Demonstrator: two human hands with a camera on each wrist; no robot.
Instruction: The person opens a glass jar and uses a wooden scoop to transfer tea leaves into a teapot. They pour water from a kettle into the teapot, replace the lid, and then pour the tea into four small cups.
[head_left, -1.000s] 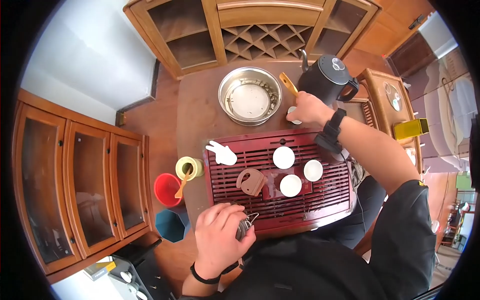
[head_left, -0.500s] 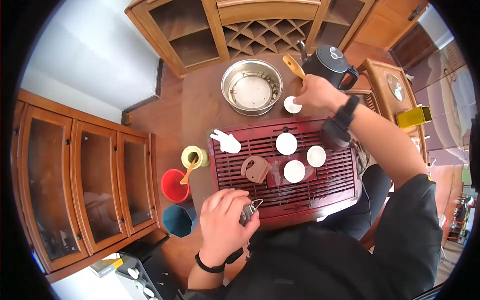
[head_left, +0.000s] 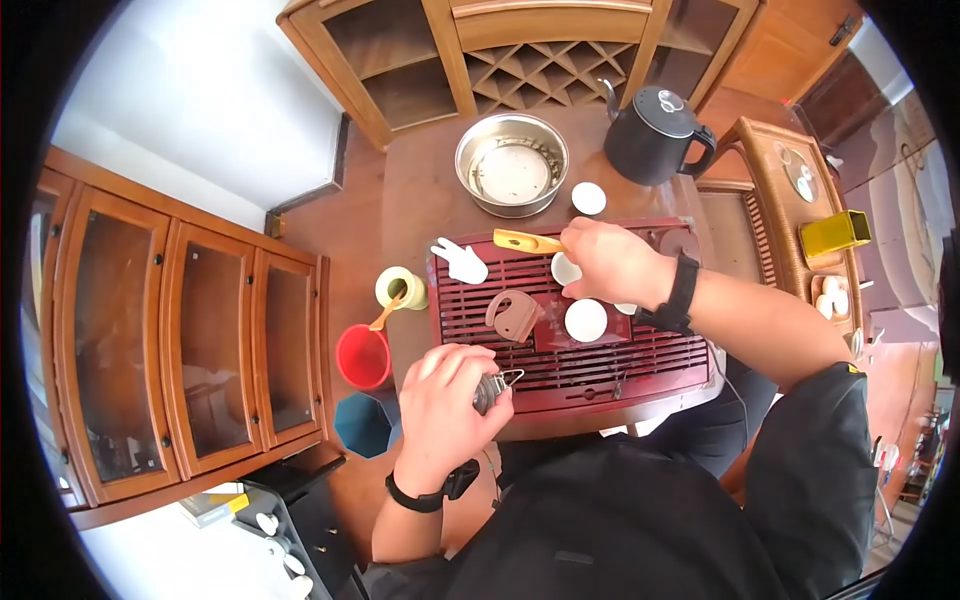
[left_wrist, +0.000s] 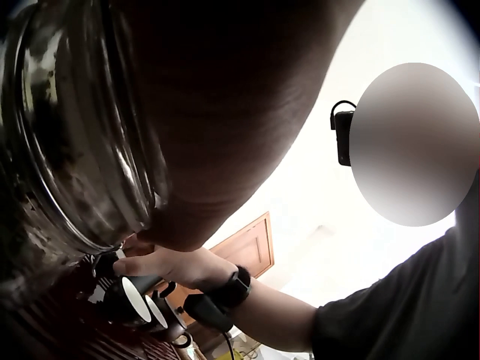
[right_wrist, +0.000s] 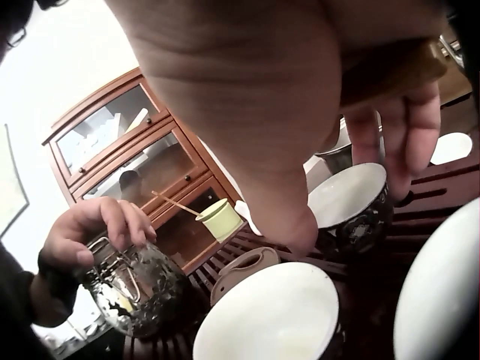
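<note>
My left hand (head_left: 440, 415) grips the lidded top of a clip-top glass jar (right_wrist: 139, 292), which shows dark leaves inside. With my right hand (head_left: 620, 265) I hold a yellowish tea scoop (head_left: 525, 242) that points left over the tea tray (head_left: 655, 375). Thumb and fingers of that hand also reach down around the rim of a white-lined, dark-sided cup (right_wrist: 349, 199) on the tray. A second cup (head_left: 586, 320) stands nearer me, and a third (head_left: 625, 308) is mostly hidden under my right hand. Beyond the tray stands another white cup (head_left: 588, 198).
A metal basin (head_left: 512, 165) and a black kettle (head_left: 655, 135) stand at the back. On the tray are a white hand-shaped figure (head_left: 460, 262) and a brown piece with a cut-out (head_left: 514, 315). A yellow-green pot (head_left: 400, 288), red bucket (head_left: 363, 356) and blue bin (head_left: 366, 425) are at left.
My right hand has let go of the cup beyond the tray and come back over the tray to another cup, bringing the tea scoop along. My left hand keeps hold of the jar.
</note>
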